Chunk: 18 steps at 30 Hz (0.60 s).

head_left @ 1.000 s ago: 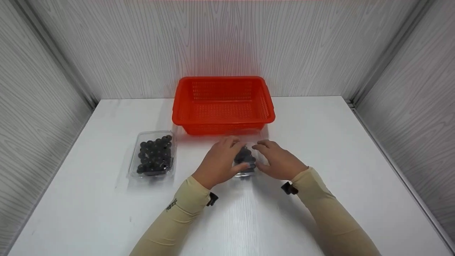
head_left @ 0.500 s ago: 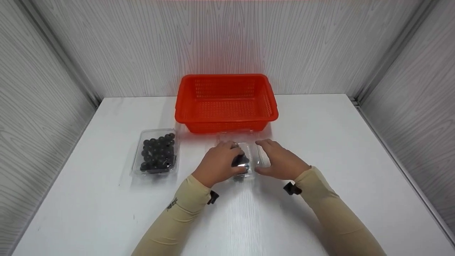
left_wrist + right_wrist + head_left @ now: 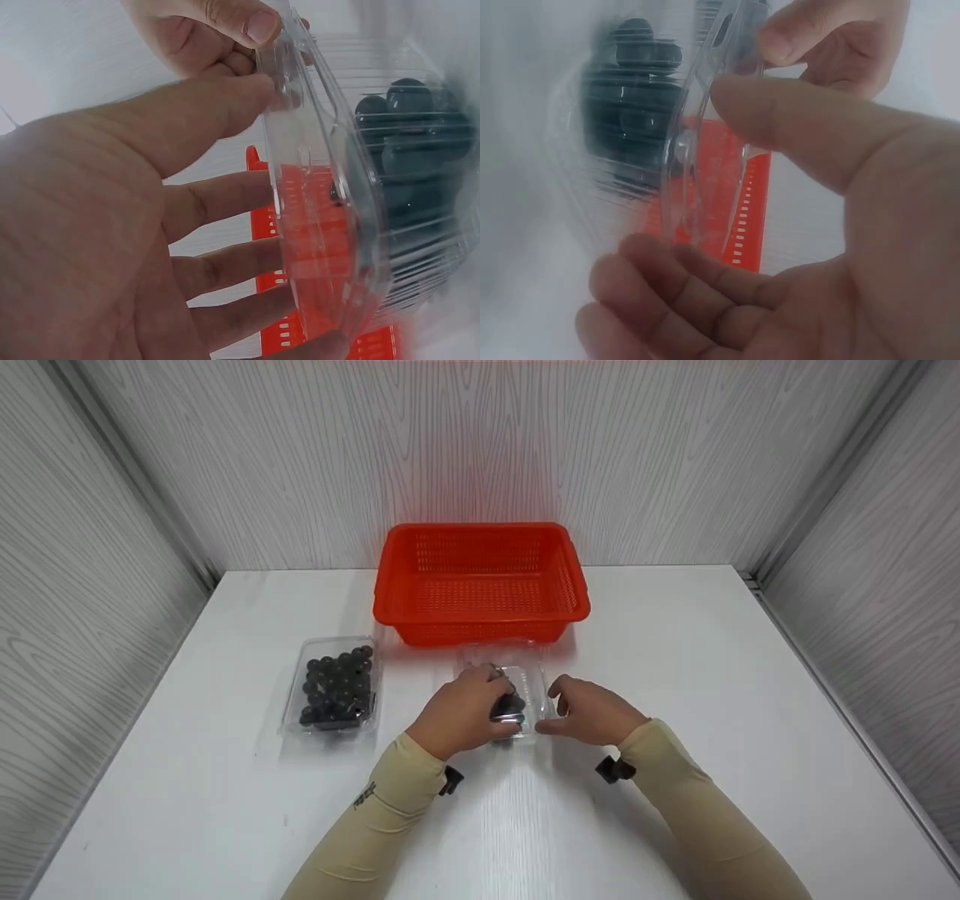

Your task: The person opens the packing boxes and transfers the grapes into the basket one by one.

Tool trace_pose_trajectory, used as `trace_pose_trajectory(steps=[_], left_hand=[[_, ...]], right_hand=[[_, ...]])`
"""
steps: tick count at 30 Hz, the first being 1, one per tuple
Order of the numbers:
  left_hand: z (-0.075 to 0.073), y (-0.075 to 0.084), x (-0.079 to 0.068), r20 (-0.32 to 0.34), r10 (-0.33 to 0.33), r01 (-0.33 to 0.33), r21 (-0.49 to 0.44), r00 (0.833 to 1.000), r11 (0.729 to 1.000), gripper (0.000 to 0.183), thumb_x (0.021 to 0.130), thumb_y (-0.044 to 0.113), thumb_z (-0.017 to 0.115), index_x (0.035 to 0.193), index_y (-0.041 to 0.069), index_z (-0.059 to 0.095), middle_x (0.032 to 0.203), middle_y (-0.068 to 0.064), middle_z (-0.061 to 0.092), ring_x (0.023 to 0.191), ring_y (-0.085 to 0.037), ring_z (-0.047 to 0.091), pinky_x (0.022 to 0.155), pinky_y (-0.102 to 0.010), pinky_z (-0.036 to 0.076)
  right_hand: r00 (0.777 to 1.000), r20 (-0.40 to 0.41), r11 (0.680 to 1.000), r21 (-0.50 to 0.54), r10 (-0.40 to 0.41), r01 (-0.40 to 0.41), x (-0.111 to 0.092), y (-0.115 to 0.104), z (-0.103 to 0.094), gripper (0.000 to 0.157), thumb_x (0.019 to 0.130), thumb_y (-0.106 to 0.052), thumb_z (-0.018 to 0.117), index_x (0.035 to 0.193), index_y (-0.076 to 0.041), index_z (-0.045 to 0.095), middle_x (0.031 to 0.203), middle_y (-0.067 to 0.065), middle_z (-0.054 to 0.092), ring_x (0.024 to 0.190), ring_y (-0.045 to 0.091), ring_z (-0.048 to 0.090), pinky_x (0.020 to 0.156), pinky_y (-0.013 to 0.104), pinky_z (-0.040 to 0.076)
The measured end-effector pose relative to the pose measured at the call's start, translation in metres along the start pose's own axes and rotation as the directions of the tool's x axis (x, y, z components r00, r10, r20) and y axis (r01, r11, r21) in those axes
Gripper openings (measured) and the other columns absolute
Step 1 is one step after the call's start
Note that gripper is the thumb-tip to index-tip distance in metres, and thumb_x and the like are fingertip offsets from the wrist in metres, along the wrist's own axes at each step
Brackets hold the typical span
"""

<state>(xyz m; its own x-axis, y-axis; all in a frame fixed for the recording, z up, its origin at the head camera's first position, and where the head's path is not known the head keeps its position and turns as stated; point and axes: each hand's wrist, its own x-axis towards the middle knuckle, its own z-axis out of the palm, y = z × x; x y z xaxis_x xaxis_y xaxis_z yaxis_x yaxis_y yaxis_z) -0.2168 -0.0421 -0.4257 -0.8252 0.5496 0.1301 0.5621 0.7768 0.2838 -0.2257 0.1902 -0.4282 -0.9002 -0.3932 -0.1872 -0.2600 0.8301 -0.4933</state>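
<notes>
A clear plastic clamshell box point(image 3: 531, 690) with dark round fruit point(image 3: 510, 706), possibly grapes, lies between both hands in the head view. My left hand point(image 3: 461, 709) covers its left part. In the left wrist view, the straight left fingers point(image 3: 225, 262) touch the clear lid point(image 3: 300, 142) and the thumb meets its near edge. My right hand point(image 3: 596, 711) holds the near right corner, its thumb on the rim and its fingers curled beside the box. Two clear rims run close together in the wrist views. Whether they are fastened is unclear.
A red plastic basket point(image 3: 480, 630) stands just behind the box, at the rear of the white table point(image 3: 675, 645). A second clear box point(image 3: 337, 690) of the same dark fruit lies to the left. Wood-grain panels point(image 3: 480, 450) enclose the back and sides.
My right fingers have curled in, and the thumb has come to the box's near corner. My left hand has closed in over the box, and more clear plastic shows between the hands.
</notes>
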Motion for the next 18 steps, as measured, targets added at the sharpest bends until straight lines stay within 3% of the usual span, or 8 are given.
trace_pose_trajectory(steps=[5,11,15,18], left_hand=[[0.004,0.005,0.001,0.003,-0.004,0.004,0.035,1.0,0.999,0.047,0.086,0.037,0.085,0.12,0.009,0.069,0.119,-0.01,0.062,0.101,-0.023,0.059,0.087,-0.039,0.057],[0.008,0.007,0.003,0.005,-0.021,0.021,0.04,1.0,0.999,0.05,0.087,0.035,0.084,0.124,0.009,0.065,0.124,-0.013,0.061,0.105,-0.025,0.061,0.094,-0.039,0.056],[0.009,0.011,0.003,0.03,-0.053,0.051,0.064,0.998,0.997,0.057,0.089,0.037,0.083,0.137,0.013,0.063,0.132,-0.016,0.059,0.117,-0.03,0.06,0.098,-0.042,0.056],[0.009,0.014,0.004,0.049,-0.072,0.066,0.105,0.996,0.992,0.064,0.09,0.039,0.081,0.147,0.021,0.059,0.14,-0.021,0.055,0.128,-0.038,0.056,0.099,-0.046,0.056]], right_hand=[[0.999,0.036,0.999,0.048,0.017,-0.019,0.001,0.002,0.002,0.052,0.09,-0.037,0.081,0.126,-0.004,0.061,0.093,0.004,0.063,0.082,0.021,0.059,0.079,0.039,0.052],[0.995,0.093,0.985,0.164,0.041,-0.056,0.007,0.009,0.003,0.051,0.088,-0.038,0.082,0.125,-0.009,0.062,0.099,0.004,0.065,0.09,0.022,0.06,0.084,0.039,0.052],[0.991,0.135,0.963,0.262,0.027,-0.062,0.013,0.018,0.004,0.048,0.088,-0.038,0.082,0.123,-0.014,0.061,0.101,0.003,0.066,0.093,0.022,0.06,0.085,0.039,0.052],[0.987,0.158,0.944,0.326,-0.004,-0.049,0.017,0.023,0.003,0.045,0.089,-0.036,0.082,0.123,-0.017,0.06,0.093,0.003,0.065,0.088,0.021,0.059,0.081,0.037,0.049]])
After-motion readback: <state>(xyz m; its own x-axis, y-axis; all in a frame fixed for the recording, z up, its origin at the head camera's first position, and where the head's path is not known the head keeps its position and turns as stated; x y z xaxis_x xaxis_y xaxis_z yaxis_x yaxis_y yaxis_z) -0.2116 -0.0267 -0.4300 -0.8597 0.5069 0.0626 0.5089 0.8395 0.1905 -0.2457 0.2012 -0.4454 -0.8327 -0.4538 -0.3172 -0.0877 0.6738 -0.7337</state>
